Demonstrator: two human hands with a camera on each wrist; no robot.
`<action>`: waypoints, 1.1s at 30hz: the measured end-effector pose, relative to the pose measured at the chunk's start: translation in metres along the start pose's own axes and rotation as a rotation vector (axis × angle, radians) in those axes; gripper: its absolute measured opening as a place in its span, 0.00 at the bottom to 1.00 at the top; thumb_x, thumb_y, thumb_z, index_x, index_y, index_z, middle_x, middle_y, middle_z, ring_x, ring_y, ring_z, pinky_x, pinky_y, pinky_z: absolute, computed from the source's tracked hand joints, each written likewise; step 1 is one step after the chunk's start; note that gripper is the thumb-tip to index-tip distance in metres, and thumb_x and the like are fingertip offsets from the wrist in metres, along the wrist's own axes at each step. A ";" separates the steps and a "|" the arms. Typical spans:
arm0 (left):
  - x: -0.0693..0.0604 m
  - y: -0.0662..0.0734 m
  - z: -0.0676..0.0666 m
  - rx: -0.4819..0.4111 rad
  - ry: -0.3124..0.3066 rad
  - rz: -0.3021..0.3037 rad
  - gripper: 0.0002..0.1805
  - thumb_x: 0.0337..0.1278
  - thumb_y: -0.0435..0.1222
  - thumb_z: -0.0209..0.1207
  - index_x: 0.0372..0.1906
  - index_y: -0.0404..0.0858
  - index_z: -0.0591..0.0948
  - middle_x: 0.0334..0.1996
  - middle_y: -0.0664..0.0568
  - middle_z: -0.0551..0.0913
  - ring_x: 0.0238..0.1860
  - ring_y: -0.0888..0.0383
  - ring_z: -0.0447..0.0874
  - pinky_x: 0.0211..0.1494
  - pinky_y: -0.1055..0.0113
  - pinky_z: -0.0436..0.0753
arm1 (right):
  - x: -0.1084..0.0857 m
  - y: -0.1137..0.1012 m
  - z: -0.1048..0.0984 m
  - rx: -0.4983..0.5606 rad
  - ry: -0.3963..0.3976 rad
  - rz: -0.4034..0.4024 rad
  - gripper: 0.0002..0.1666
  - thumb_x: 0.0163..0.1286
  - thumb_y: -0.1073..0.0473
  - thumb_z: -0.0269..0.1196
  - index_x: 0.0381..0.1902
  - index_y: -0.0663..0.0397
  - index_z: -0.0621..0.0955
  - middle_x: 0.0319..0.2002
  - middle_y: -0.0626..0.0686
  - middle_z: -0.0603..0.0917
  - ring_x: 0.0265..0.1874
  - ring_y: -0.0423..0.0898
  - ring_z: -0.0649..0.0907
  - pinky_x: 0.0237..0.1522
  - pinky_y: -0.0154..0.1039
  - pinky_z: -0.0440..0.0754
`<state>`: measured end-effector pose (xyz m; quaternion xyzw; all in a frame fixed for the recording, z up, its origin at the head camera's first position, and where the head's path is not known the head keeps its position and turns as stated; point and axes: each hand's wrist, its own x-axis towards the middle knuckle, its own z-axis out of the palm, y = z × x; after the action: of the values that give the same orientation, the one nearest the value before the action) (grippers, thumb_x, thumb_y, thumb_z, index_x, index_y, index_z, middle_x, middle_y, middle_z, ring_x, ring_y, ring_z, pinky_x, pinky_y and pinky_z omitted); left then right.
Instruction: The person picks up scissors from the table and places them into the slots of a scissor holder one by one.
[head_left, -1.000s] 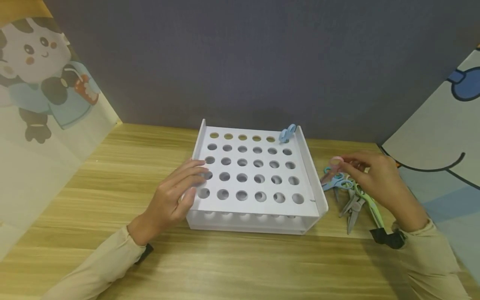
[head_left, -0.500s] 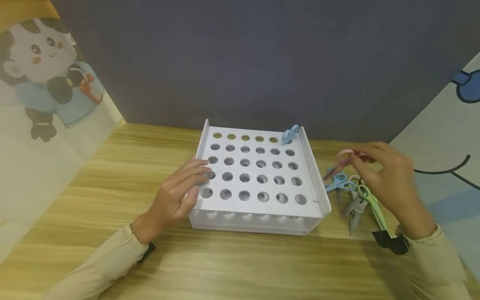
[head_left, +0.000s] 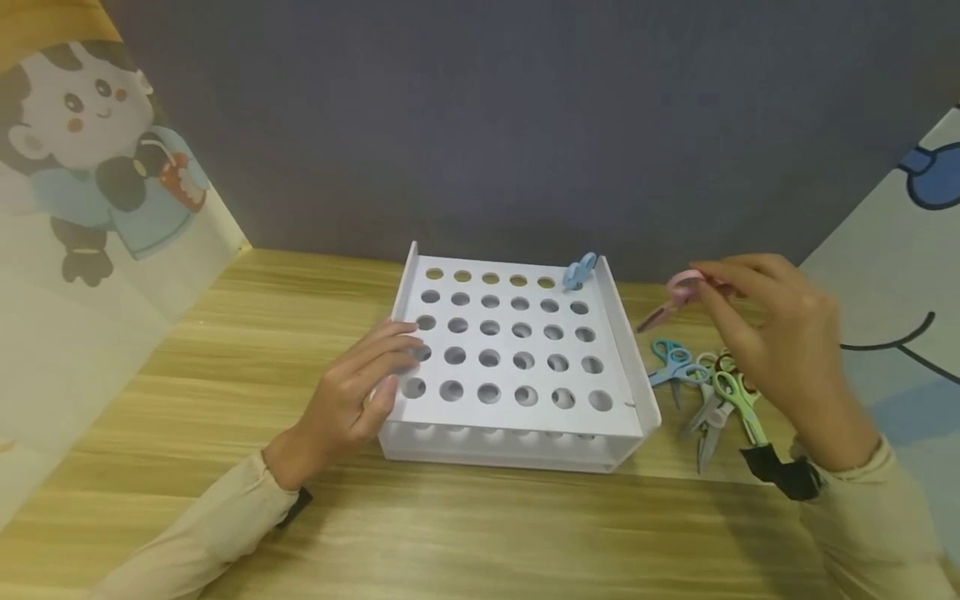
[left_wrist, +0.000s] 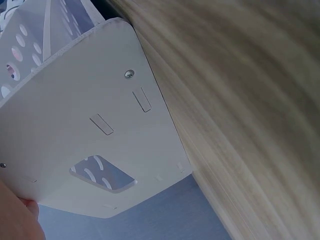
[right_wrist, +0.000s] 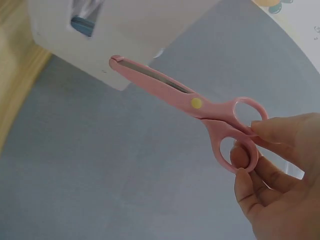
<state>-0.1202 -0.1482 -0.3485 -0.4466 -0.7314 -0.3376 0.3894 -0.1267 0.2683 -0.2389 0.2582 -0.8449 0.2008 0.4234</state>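
Pink scissors [right_wrist: 196, 103] hang by their handle loops from my right hand [head_left: 780, 333], whose thumb and fingers pinch them. Their blades are closed and point left, toward a white rack [head_left: 504, 342] with rows of round holes. In the head view the scissors are in the air, right of the rack's side wall. My left hand [head_left: 348, 387] rests on the rack's left edge, fingers stretched over the top. Light blue scissors [head_left: 579, 272] stand in the hole at the back right corner, handles up. The left wrist view shows the rack's side panel [left_wrist: 95, 125].
Right of the rack several scissors lie in a pile on the wooden table [head_left: 300, 333], among them blue scissors [head_left: 677, 367] and green-handled scissors [head_left: 742, 404]. A dark grey panel [head_left: 525, 125] stands behind. Printed walls [head_left: 112, 167] close off both sides.
My right hand has lifted the pink scissors up and away from the pile, moving slightly right. The left hand stays on the rack, and the head view has shifted a little.
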 end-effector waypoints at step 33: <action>-0.003 0.001 0.000 0.035 -0.015 -0.020 0.19 0.64 0.35 0.43 0.39 0.27 0.82 0.49 0.37 0.84 0.58 0.39 0.79 0.69 0.43 0.73 | 0.085 -0.046 0.041 0.227 -0.098 -0.276 0.13 0.59 0.73 0.69 0.43 0.67 0.86 0.39 0.60 0.87 0.34 0.48 0.83 0.41 0.19 0.75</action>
<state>-0.1189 -0.1491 -0.3508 -0.4350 -0.7445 -0.3253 0.3881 -0.1674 0.1866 -0.1869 0.4273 -0.7930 0.2220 0.3733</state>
